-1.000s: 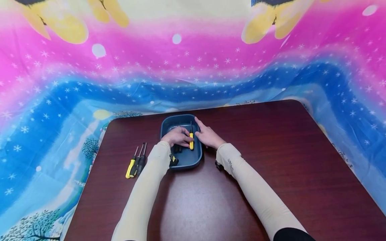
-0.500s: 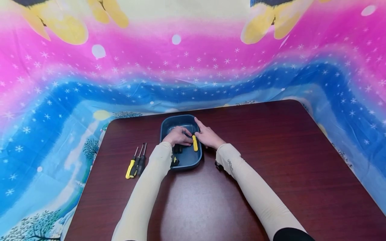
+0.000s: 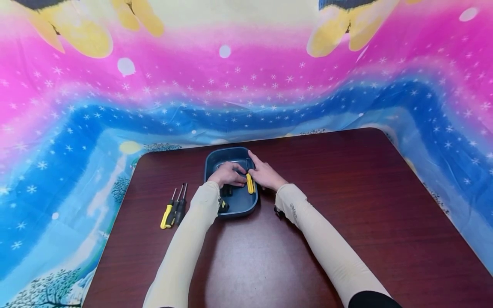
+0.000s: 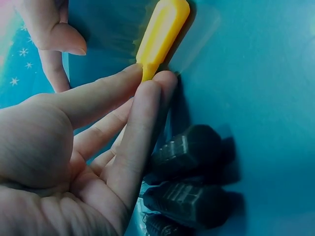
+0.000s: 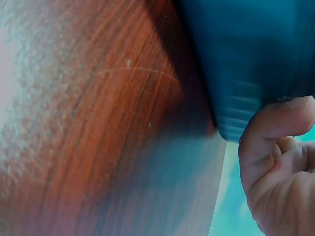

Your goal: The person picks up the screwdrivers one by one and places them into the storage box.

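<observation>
A dark blue-grey plastic container (image 3: 252,201) stands on the table. Inside it, a yellow-handled screwdriver (image 3: 250,184) lies along the right wall. My left hand (image 3: 228,174) reaches in and pinches that screwdriver at the narrow neck of its handle (image 4: 165,32), between thumb and fingertips. Black handles (image 4: 184,147) lie in the container beneath the left hand, their shafts largely hidden. My right hand (image 3: 267,174) holds the container's right side, the thumb (image 5: 280,118) bent over the rim and fingers along the outside.
Left of the container, several screwdrivers lie side by side on the dark wooden table (image 3: 346,192), among them a yellow one (image 3: 166,216) and a black one (image 3: 180,214). Something black and yellow (image 3: 223,206) sits by the left wrist. A printed cloth (image 3: 246,85) hangs behind the table.
The yellow-handled screwdriver has shifted right and slightly nearer, tilting a little, with my left fingers following. My right hand and the container have stayed put.
</observation>
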Action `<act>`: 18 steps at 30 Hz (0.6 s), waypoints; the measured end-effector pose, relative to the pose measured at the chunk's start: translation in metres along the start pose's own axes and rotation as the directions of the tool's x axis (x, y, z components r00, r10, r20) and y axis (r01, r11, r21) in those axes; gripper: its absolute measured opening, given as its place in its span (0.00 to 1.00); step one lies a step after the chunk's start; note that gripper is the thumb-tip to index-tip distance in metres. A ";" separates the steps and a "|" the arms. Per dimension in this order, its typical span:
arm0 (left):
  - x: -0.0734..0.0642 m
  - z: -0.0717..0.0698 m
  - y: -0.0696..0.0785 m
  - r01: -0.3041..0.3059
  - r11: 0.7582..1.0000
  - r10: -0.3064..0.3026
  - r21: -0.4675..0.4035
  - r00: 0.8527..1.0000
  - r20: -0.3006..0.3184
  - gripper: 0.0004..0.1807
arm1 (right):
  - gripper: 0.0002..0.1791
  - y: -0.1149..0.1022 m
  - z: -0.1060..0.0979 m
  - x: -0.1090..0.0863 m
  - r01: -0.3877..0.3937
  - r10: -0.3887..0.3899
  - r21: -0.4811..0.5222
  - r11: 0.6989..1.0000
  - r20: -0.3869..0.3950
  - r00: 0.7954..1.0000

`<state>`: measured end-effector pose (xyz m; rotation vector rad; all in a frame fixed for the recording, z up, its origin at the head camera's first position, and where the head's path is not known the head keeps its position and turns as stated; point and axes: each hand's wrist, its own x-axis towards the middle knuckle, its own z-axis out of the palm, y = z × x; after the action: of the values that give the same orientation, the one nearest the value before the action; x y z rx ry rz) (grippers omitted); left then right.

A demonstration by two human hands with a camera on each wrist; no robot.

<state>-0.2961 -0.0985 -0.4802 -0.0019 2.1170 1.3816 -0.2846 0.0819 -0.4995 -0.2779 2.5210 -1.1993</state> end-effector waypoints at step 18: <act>-0.023 -0.021 0.008 -0.113 0.990 0.115 0.087 0.993 -0.016 0.24 | 0.40 -0.001 0.000 -0.002 -0.005 0.005 0.013 1.000 0.001 1.000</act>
<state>-0.2900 -0.1197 -0.4566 0.1419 2.2221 1.3590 -0.2823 0.0821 -0.4988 -0.2684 2.5101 -1.2130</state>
